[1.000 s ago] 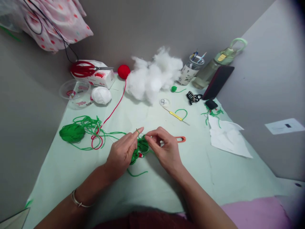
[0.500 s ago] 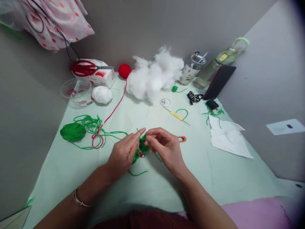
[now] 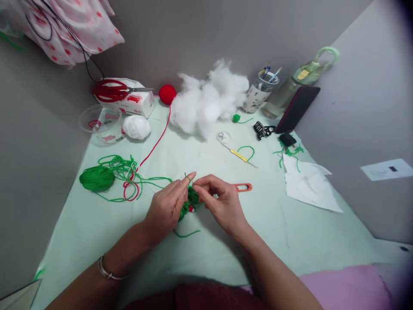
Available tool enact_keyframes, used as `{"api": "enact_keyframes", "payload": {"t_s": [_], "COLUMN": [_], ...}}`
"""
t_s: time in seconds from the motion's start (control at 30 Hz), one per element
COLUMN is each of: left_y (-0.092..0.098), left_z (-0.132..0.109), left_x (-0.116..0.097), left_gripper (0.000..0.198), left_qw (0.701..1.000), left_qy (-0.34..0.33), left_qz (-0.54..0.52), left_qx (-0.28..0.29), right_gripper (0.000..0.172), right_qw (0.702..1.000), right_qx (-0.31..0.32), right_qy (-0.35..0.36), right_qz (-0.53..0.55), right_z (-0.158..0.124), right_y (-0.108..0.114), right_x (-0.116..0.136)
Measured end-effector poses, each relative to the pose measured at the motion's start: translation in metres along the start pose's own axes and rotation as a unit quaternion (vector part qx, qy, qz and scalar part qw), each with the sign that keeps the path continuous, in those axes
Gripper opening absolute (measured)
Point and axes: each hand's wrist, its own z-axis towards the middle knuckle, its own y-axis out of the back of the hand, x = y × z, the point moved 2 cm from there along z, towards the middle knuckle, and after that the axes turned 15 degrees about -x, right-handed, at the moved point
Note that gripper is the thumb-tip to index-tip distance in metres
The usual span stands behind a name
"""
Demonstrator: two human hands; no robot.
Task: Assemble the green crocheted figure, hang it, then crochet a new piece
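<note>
My left hand and my right hand meet over the middle of the pale green table cover. Between them is a small green crochet piece with a bit of red and white in it. My left fingers are closed on the piece, with a strand of green yarn looped over the raised forefinger. My right fingers pinch at its top edge around a thin tool that I cannot make out. Green yarn runs left from the piece to a tangle and a green yarn ball.
At the back lie red scissors on a tissue pack, a red yarn ball, white stuffing, a pen jar, a bottle. Nearer are a yellow-handled crochet hook, an orange loop tool, white paper.
Both hands stayed at the crochet piece. My right fingers shifted slightly left and closed tighter at its top edge.
</note>
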Motion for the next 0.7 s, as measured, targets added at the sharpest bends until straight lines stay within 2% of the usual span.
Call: {"api": "enact_keyframes", "payload": {"t_s": [0.3,0.7], "left_y": [0.0012,-0.0005], "left_z": [0.003,0.0024], "left_x": [-0.0029,-0.003], "left_gripper": [0.042,0.041], "left_qw": [1.0,0.999], "left_qy": [-0.011,-0.023], "left_qz": [0.017,0.023], "left_qx": [0.0,0.0], "right_gripper": [0.013,0.015], "right_qw": [1.0,0.992], "right_qx": [0.005,0.025], "right_qy": [0.003,-0.087], "right_qz": [-0.013,0.083], "right_z": [-0.0013,0.0013], "right_y": [-0.003,-0.0065], "right_x": [-0.0024,0.0015]}}
